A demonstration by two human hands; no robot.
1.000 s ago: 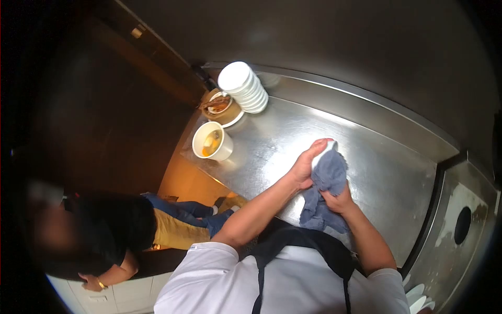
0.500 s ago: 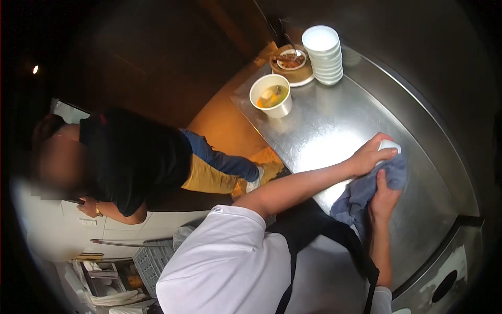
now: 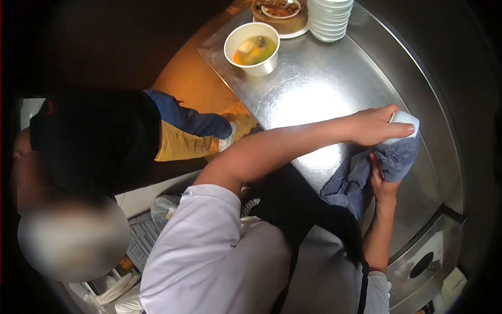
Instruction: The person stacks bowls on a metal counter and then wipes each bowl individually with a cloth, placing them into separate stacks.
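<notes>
My left hand (image 3: 379,126) grips a small white dish (image 3: 406,125), with the thumb across its side. Just below, my right hand (image 3: 385,183) is closed round a grey-blue cloth (image 3: 397,159) pressed against the dish's lower part. Some of its fingers are hidden by the fabric. The rest of the cloth hangs toward my apron. Both hands are over the right part of the steel table (image 3: 293,99).
A white tub of soup (image 3: 252,48) stands near the table's far left edge. Beyond it are a bamboo steamer (image 3: 285,25) holding a dish of food and a stack of white bowls (image 3: 329,21). A person in black (image 3: 104,141) is at the left.
The view has shifted, so the tub, steamer and bowls appear higher up. The dish has turned and more of it shows above the cloth. The other person now appears further left and bent over.
</notes>
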